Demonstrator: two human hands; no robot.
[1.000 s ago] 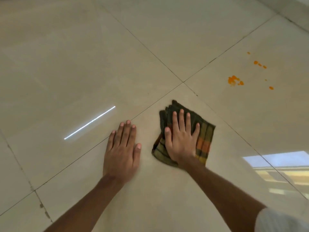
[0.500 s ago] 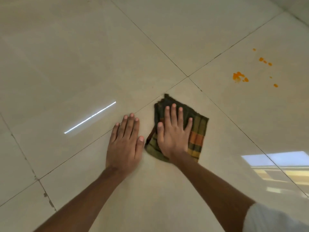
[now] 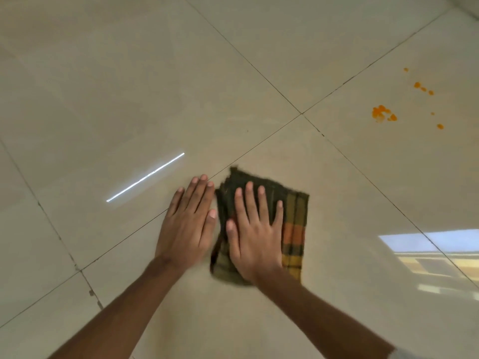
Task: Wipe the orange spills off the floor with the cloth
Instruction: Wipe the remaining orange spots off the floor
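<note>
While the person knelt over a pale tiled floor (image 3: 129, 73), both hands lay flat on it, side by side. The right hand (image 3: 255, 237) pressed palm-down on a folded dark green, yellow and orange checked cloth (image 3: 295, 229), its fingers (image 3: 261, 200) spread and straight, gripping nothing, only pinning the fabric to the tile. The left hand (image 3: 188, 226) rested bare on the floor just beside the cloth's left edge, fingers together and extended, apparently as a brace.

The orange spills (image 3: 382, 114) sat well beyond the right fingertips, up and to their right, on the neighbouring tile across a dark grout line (image 3: 363, 164). They comprised one larger blotch and several small droplets scattered past it. None touched the cloth.

A bright streak of reflected light (image 3: 145, 177) lay beyond the left fingertips; a window reflection (image 3: 440, 250) glowed to the right of the right hand.

To do this step well, the right hand would likely need to slide the cloth diagonally forward and right, keeping the palm flat so the fabric stayed folded. Covering the large blotch first, then sweeping outward over the droplets, should avoid smearing.
</note>
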